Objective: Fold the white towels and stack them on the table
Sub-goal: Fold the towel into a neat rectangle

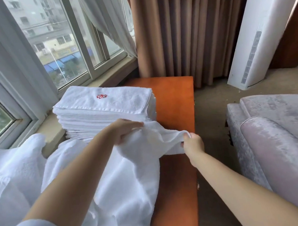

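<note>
Head view: red emblem (101,96) on the folded stack (103,112), no readable lettering.
Left hand (125,129) and right hand (192,142) both grip one loose towel (160,140).

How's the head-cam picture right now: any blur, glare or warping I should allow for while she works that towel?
Head view: daylight from the window lights the scene evenly, no hard glare. The wide lens bends the window frames and the air conditioner near the edges. Left hand, right hand and the held towel look sharp; white folds show little texture.
</note>
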`<state>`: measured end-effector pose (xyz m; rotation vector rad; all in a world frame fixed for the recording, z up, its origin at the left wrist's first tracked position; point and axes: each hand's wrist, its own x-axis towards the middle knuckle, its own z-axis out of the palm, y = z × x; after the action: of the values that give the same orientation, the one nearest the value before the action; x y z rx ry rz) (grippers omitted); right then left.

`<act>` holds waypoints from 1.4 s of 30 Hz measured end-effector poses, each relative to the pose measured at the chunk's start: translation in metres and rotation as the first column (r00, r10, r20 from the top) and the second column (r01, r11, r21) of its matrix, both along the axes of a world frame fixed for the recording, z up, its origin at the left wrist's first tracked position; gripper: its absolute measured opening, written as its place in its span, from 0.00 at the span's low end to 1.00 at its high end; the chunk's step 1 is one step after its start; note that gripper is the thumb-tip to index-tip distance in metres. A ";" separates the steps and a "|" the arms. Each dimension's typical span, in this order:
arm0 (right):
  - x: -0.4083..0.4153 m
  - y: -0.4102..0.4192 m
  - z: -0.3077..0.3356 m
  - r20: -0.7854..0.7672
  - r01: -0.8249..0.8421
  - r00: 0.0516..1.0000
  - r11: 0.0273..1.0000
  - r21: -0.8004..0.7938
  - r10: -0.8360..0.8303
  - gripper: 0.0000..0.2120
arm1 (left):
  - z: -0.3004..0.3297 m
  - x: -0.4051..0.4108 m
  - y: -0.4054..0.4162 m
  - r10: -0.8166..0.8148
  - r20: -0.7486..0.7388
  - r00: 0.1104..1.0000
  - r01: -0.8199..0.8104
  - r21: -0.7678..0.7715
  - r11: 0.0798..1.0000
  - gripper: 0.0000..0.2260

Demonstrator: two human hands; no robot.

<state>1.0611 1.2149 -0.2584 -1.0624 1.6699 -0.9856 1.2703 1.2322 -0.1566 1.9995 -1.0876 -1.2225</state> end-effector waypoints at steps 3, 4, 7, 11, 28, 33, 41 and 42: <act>-0.029 -0.005 -0.005 -0.040 0.061 0.997 0.998 0.034 -0.060 0.16 | -0.005 -0.029 0.010 -0.097 0.120 0.988 0.091 0.052 0.994 0.06; -0.035 -0.005 -0.005 -0.011 0.083 0.997 0.995 0.051 -0.082 0.16 | -0.007 -0.037 0.014 -0.129 0.136 0.982 0.116 0.099 0.988 0.07; -0.051 -0.006 -0.003 0.101 -0.030 0.995 0.992 0.124 0.018 0.16 | -0.013 -0.055 0.021 -0.138 0.101 0.985 0.119 0.174 0.978 0.09; -0.058 0.015 0.008 0.497 -0.530 0.806 0.766 0.365 0.321 0.20 | -0.024 -0.070 0.028 -0.054 -0.145 0.988 0.063 0.058 0.996 0.09; -0.023 -0.008 -0.030 -0.297 -0.183 0.926 0.966 0.185 0.233 0.07 | -0.114 -0.016 0.010 -0.344 0.655 0.673 0.168 0.318 0.933 0.07; -0.045 -0.054 -0.019 -0.251 0.056 0.967 0.997 0.049 -0.042 0.14 | -0.081 -0.048 -0.043 -0.211 0.408 0.888 0.231 0.000 0.973 0.06; -0.085 -0.160 -0.036 -0.145 0.016 0.989 0.999 -0.030 -0.020 0.08 | -0.094 -0.133 -0.148 -0.081 0.457 0.886 0.194 -0.205 0.959 0.10; -0.092 -0.178 -0.037 -0.157 -0.015 0.988 0.999 -0.043 0.008 0.08 | -0.095 -0.140 -0.162 -0.039 0.481 0.876 0.157 -0.208 0.965 0.10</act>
<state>0.9694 1.0366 -0.2958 -1.2039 1.7740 -0.9556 1.1298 1.0707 -0.2520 2.1202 -1.5088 -0.6057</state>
